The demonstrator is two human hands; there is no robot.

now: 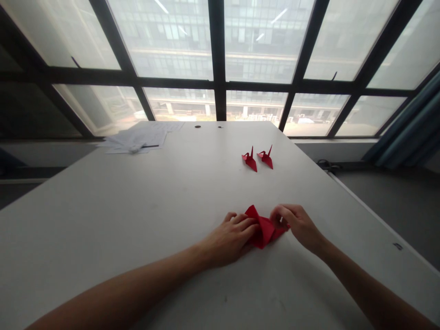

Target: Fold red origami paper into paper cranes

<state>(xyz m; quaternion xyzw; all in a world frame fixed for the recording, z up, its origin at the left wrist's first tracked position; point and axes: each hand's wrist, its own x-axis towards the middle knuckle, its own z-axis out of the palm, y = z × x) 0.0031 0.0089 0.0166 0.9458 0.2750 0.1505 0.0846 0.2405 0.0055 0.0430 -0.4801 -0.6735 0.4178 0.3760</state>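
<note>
A partly folded piece of red paper lies on the white table between my hands, with one flap standing up. My left hand presses on its left side, fingers laid over the paper. At the right end, my right hand has its fingers curled and pinches the paper's edge. Part of the paper is hidden under the left fingers. Farther back stand two finished red paper cranes, the left crane close beside the right crane.
The white table reaches to the windows. Loose paper sheets lie at its far left with a dark pen on them. A small dark mark sits near the right edge. A blue curtain hangs at the right.
</note>
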